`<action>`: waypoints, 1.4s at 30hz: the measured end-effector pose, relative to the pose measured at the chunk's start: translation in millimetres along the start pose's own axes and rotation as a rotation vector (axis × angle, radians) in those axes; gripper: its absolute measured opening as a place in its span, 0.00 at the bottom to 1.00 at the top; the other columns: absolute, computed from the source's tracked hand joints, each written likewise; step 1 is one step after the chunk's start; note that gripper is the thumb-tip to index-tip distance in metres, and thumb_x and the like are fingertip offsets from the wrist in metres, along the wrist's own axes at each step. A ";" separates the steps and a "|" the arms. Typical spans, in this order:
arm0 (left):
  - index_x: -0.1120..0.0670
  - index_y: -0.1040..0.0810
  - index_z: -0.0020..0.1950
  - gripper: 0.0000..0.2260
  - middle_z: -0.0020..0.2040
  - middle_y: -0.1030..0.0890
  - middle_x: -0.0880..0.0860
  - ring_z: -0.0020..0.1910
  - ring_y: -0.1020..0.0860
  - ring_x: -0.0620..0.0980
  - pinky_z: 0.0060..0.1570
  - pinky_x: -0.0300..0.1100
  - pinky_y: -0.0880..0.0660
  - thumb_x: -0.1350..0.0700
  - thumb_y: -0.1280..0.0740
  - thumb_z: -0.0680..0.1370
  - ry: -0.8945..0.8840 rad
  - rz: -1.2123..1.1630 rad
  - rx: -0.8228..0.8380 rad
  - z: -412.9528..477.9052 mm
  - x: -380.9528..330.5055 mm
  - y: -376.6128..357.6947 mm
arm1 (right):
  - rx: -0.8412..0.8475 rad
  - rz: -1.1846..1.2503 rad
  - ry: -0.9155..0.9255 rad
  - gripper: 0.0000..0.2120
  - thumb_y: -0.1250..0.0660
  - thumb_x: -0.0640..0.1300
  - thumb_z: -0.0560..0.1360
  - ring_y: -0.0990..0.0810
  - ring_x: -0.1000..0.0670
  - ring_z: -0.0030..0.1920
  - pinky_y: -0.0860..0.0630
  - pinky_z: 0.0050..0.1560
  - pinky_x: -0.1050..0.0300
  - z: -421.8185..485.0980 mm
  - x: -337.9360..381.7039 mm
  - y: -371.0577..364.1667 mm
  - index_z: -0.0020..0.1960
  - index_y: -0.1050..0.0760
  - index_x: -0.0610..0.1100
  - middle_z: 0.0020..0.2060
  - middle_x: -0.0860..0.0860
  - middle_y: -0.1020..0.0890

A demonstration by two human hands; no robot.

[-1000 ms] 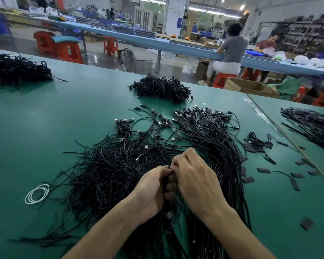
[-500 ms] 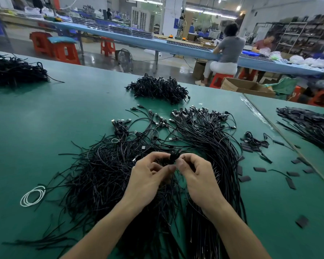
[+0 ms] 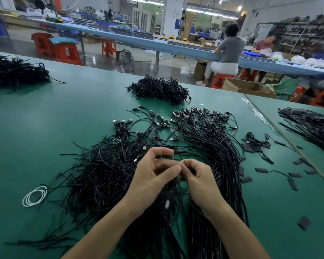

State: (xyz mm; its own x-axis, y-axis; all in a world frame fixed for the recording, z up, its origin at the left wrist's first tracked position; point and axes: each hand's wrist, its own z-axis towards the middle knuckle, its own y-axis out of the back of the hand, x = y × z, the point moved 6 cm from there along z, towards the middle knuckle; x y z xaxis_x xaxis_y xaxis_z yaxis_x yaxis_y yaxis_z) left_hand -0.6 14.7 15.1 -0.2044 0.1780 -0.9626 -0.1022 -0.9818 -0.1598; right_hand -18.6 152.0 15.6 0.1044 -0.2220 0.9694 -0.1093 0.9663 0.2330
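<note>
I've got the green desk (image 3: 45, 128) filling most of the feed. Biggest thing on it is the heap (image 3: 105, 174) of loose black cables, dead centre. Its plug ends fan out at the far edge and the strands run back to the near desk edge.

The far pile (image 3: 15, 71), a black tangle, sits well off to the heap's far left. The side pile (image 3: 310, 126) lies right of the heap, past the desk seam. The bundles (image 3: 161, 88), tied black coils, lie just beyond the heap's far edge and apart from it.

Both hands are over the heap's middle.
- Left hand (image 3: 151, 178): fingers curled, thumb reaching toward the right hand.
- Right hand (image 3: 200, 180): fingers curled in tight, tips meeting the left thumb.

Btwn them they pinch one cable (image 3: 168, 193). It hangs under the left palm over the heap, w/ a pale plug at its low end. It's motion-blurred, so I can't tell the exact finger placement.

A cluster (image 3: 254, 141) of a few cables lies just right of the heap. The tabs (image 3: 261, 170), flat dark strips, are scattered right of the heap, some at its edge. The ring (image 3: 35, 196), a white wire loop, lies just beside the heap's left fringe, near side.
</note>
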 end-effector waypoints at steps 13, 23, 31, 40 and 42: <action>0.53 0.24 0.50 0.08 0.41 0.15 0.55 0.40 0.16 0.56 0.39 0.46 0.19 0.63 0.28 0.76 0.036 0.196 -0.242 0.4 9.3 16.3 | -0.026 0.011 0.108 0.05 0.32 0.40 0.79 0.19 0.55 0.41 0.20 0.47 0.57 -3.9 11.8 -10.0 0.44 0.19 0.45 0.39 0.53 0.17; 0.50 0.20 0.50 0.09 0.38 0.15 0.59 0.42 0.17 0.52 0.47 0.39 0.23 0.46 0.33 0.77 0.038 -0.229 -0.094 0.4 -1.4 6.2 | 0.030 0.002 0.024 0.07 0.32 0.45 0.79 0.20 0.58 0.38 0.23 0.43 0.58 -5.7 -2.8 -13.4 0.44 0.19 0.47 0.35 0.56 0.17; 0.44 0.25 0.49 0.22 0.35 0.26 0.42 0.34 0.30 0.40 0.35 0.33 0.30 0.39 0.22 0.61 0.005 0.291 -0.221 -7.8 11.2 17.8 | -0.105 -0.050 0.072 0.06 0.32 0.42 0.79 0.20 0.53 0.45 0.21 0.52 0.46 -2.8 4.6 -0.9 0.44 0.20 0.48 0.42 0.52 0.18; 0.38 0.21 0.44 0.06 0.25 0.25 0.44 0.21 0.31 0.40 0.24 0.31 0.34 0.40 0.27 0.73 0.059 0.521 -0.099 -2.8 15.7 14.3 | -0.111 -0.005 0.047 0.06 0.33 0.43 0.79 0.19 0.53 0.46 0.21 0.50 0.57 -5.4 -2.7 -3.2 0.44 0.19 0.47 0.43 0.52 0.17; 0.35 0.21 0.47 0.07 0.30 0.18 0.47 0.26 0.20 0.46 0.27 0.38 0.25 0.48 0.26 0.76 0.111 0.377 -0.084 -3.5 17.0 13.1 | -0.096 0.044 0.026 0.07 0.33 0.42 0.80 0.19 0.53 0.43 0.21 0.46 0.58 -4.6 -4.6 -6.9 0.44 0.19 0.46 0.40 0.51 0.17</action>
State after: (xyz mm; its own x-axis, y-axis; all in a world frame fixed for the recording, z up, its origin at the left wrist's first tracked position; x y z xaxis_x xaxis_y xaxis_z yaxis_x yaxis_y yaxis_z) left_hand -2.0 4.6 -4.1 -0.1055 -0.1998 -0.9741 0.0412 -0.9797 0.1964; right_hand -13.8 146.9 9.2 0.1271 -0.1767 0.9760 -0.0196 0.9834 0.1806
